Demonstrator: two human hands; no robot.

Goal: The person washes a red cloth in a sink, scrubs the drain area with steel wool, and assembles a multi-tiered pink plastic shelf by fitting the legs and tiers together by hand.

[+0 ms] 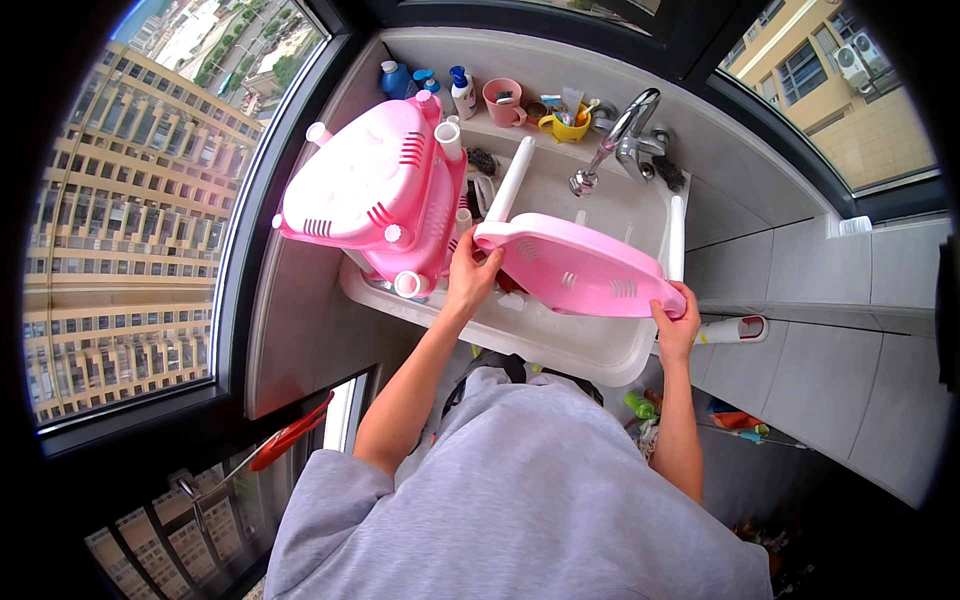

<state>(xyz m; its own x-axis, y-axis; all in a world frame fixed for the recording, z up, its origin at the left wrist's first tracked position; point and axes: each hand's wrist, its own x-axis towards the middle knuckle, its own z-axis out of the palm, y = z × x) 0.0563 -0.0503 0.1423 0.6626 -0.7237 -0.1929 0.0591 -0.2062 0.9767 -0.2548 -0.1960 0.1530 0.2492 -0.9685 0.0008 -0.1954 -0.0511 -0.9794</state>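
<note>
the right grip (pixel 676 322) pinches one corner of a pink plastic rack tier (pixel 588 265), the left grip (pixel 474 270) another, holding it tilted over the white sink (pixel 595 350). stacked pink tiers (pixel 360 175) sit to the left; beyond stand a chrome faucet (pixel 630 130) and a yellow cup (pixel 571 127).

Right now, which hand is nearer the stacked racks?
Left. Left hand sits just right of the stacked racks; right hand farther right, at the right end of the held rack.
</note>
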